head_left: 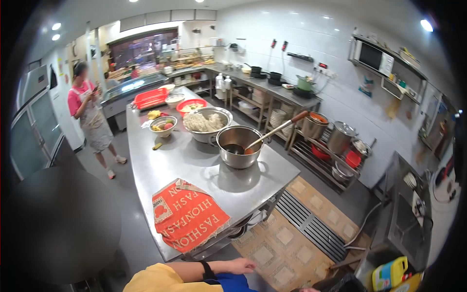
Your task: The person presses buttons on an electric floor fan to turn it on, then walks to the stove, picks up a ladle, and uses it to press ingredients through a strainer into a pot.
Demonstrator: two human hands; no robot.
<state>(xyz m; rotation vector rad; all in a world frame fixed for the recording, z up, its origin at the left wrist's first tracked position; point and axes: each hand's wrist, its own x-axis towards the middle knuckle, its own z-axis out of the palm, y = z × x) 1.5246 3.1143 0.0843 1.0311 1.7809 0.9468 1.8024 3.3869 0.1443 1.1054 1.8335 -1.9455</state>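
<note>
My left hand (242, 266), below a yellow sleeve and a black wristband, is loosely curled in front of my blue clothing. Nothing shows in its fingers. At the bottom edge only a sliver of my right hand (308, 290) is visible; its fingers are hidden. Nearest on the steel table (265, 182) lies a red cloth (189, 216) printed with "FASHION". Beyond it stands a steel pot (238, 158) of dark liquid, with a wooden-handled ladle (277, 129) leaning in it. A large metal bowl (206, 136) holds a pale shredded mass (204, 121).
A bowl of vegetables (163, 127), a red basin (191, 106) and a red tray (151, 98) occupy the table's far half. At left, a person in pink (87, 102) stands holding a phone. Pots (342, 137) fill a right-hand rack. Bottom right is a yellow jug (390, 274).
</note>
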